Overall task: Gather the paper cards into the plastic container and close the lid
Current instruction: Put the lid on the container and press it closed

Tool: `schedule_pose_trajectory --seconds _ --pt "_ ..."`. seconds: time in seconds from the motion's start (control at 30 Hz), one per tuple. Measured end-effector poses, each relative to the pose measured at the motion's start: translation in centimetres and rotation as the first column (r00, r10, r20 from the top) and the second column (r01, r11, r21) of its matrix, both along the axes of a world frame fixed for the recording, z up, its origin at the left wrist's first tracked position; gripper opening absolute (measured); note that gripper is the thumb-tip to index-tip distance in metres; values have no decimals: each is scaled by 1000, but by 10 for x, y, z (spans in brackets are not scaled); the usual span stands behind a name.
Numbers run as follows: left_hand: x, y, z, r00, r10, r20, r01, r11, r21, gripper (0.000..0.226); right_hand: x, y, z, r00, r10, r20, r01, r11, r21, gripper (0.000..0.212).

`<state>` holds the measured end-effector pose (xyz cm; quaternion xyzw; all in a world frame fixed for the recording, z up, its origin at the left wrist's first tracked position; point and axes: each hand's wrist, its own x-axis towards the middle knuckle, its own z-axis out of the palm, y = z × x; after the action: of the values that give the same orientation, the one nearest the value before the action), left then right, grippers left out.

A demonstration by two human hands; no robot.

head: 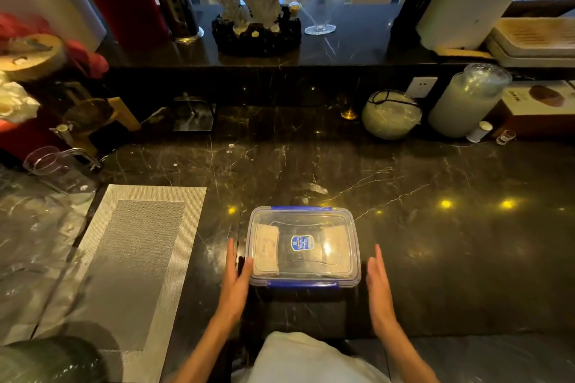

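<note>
Plastic container (pixel 304 246) lidded, two card stacks inside, two hands flat, unclenched, flanking it

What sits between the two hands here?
In the head view, the lidded plastic container with paper cards inside sits between the left hand and the right hand.

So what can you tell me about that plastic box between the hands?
The plastic container is clear and rectangular, with its lid on and blue clips on the near and far edges. Pale paper cards show through inside, beneath a blue label. It sits flat on the dark marble counter. The left hand touches its side; the right hand hovers apart.
</note>
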<state>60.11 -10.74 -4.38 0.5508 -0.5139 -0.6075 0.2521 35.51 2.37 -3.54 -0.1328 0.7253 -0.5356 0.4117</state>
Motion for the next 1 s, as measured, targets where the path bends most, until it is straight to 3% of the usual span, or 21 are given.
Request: schedule_pose_trajectory --seconds 0.07,0.2,0.5,0.6,0.63,0.7,0.77,0.87,1.0 --pt "-3 -6 -4 993 30 -113 -13 990 144 58 -2 -5 1 955 -57 291 74 996 -47 50" --pt "-11 -15 -10 979 101 -176 -67 980 188 48 0 -14 4 940 -14 340 45 996 -83 50" --pt "-15 -21 -5 985 92 -149 -71 988 136 44 -7 -27 3 983 53 175 -55 998 7 49" --pt "-19 -12 -4 996 -59 74 66 993 -98 58 -6 -23 5 971 200 -134 -185 976 116 56" --pt "-21 -9 -5 966 -119 229 171 960 -222 62 -5 -22 4 901 310 -303 -259 945 198 60" --pt "-26 -3 -8 821 -180 542 433 815 -385 65 2 -19 1 613 538 -579 -357 842 404 62" --pt "-31 5 -10 645 -218 732 630 695 -348 64 13 -19 1 399 665 -631 -386 746 542 61" --pt "-37 10 -12 462 -211 861 744 621 -247 64 26 -24 -3 273 762 -588 -395 646 653 64" --pt "-42 -5 -12 415 -183 891 780 575 -246 67 20 -40 -3 243 795 -556 -386 605 697 68"
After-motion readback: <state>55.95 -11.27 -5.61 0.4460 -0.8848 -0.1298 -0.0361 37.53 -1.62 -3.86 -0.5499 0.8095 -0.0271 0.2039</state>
